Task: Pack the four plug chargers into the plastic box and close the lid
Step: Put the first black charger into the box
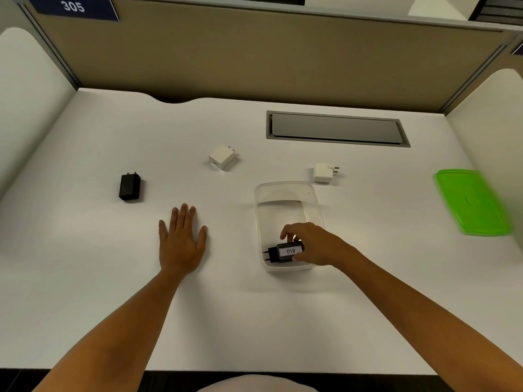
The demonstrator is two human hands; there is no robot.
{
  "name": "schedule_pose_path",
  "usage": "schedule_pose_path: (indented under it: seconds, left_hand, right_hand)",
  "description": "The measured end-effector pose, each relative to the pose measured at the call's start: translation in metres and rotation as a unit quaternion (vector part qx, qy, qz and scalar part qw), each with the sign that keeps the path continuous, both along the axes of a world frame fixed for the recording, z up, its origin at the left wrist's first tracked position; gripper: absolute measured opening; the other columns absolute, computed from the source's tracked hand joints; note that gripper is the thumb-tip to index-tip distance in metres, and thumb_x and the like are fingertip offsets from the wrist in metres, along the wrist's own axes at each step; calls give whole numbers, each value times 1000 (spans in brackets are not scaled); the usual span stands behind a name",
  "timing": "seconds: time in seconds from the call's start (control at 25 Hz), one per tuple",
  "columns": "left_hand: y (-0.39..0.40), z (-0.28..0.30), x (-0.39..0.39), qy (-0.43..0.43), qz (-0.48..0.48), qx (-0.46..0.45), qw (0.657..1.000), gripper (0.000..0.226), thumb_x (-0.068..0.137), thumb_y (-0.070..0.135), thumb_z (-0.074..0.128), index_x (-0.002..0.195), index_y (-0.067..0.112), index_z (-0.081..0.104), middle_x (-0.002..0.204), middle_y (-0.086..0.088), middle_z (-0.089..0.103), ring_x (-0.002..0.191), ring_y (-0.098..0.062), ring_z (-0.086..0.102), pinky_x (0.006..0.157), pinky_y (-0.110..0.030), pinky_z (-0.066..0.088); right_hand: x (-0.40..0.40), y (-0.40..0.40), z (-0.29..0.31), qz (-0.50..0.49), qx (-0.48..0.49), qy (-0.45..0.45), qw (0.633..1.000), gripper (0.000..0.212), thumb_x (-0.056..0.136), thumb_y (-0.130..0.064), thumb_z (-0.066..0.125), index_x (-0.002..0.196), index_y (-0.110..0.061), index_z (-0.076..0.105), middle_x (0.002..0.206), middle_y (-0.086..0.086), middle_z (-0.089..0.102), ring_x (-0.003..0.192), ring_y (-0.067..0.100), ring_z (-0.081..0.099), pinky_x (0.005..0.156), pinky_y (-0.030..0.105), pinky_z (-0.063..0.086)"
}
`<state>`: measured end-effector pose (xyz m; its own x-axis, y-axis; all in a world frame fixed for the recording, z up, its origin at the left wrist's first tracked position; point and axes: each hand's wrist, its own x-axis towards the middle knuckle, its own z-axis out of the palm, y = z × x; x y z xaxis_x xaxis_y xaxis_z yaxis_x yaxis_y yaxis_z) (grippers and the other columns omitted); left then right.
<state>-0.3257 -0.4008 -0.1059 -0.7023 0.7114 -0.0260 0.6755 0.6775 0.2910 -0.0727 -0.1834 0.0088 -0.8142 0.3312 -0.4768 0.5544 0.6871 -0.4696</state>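
Note:
A clear plastic box (pixel 285 190) stands lidless in the middle of the white desk. My right hand (pixel 312 244) reaches into its near end, fingers closed on a black charger with a white "018" label (pixel 280 252), prongs pointing left. My left hand (pixel 181 236) lies flat and open on the desk, left of the box. A second black charger (pixel 129 187) lies at the far left. A white charger (pixel 222 157) sits behind the box to the left, and another white charger (pixel 325 172) just past the box's far right corner. The green lid (pixel 471 202) rests at the right.
A grey cable-tray flap (pixel 336 128) is set into the desk behind the box. Beige partition walls (pixel 254 58) close in the desk at the back and both sides. The desk's front edge (pixel 254 370) runs near my body.

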Motion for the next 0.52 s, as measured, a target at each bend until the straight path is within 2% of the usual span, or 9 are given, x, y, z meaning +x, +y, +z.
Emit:
schedule_pose_path:
  seconds: [0.04,0.12,0.2,0.24,0.32,0.4,0.52]
  left_hand:
    - [0,0,0,-1,0,0,1000,71,97,57,18,159,22,14,167,2,9,155,-17,1,125,-49,2]
    - [-1,-1,-1,-3,1,1,1000,71,97,58,17,159,22,14,167,2,9,155,-16,1,125,-49,2]
    - [0,0,0,-3,2,5,1000,71,97,58,18,158,22,15,167,2,11,155,-16,2,125,-49,2]
    - [0,0,0,-3,3,8,1000,71,97,57,19,158,22,15,167,2,11,155,-17,2,125,-49,2]
    - [0,0,0,-5,3,10,1000,71,97,57,19,158,22,16,167,2,11,155,-16,2,125,-49,2]
    - [0,0,0,-5,3,10,1000,71,97,58,18,158,23,15,167,2,10,155,-16,2,125,-49,1]
    - [-1,-1,-1,-4,2,7,1000,72,96,59,16,159,23,14,167,2,9,155,-16,1,125,-49,1]
  right_hand:
    - [-2,-1,4,-10,-17,-14,1000,46,83,-41,71,124,-28,54,124,-3,59,108,17,57,90,34,51]
    - [-2,-1,15,-22,-68,-56,996,75,73,-67,68,136,-30,47,133,-9,52,117,13,52,99,32,45]
    - [2,-3,22,33,-44,-108,993,102,58,-69,77,143,-31,36,138,-15,43,123,10,46,103,33,43]
    - [5,-5,21,69,-8,-123,990,104,57,-62,82,144,-30,35,137,-15,42,122,11,47,101,33,45]
    - [7,-8,14,92,42,-108,989,86,64,-41,83,138,-26,41,131,-10,48,115,16,53,87,30,48]
    - [5,-12,11,67,65,-76,993,63,72,-25,75,129,-25,49,123,-6,53,107,18,56,76,27,44]
    - [3,-15,9,42,73,-55,995,54,76,-23,69,126,-27,51,122,-6,56,103,18,56,78,28,45]
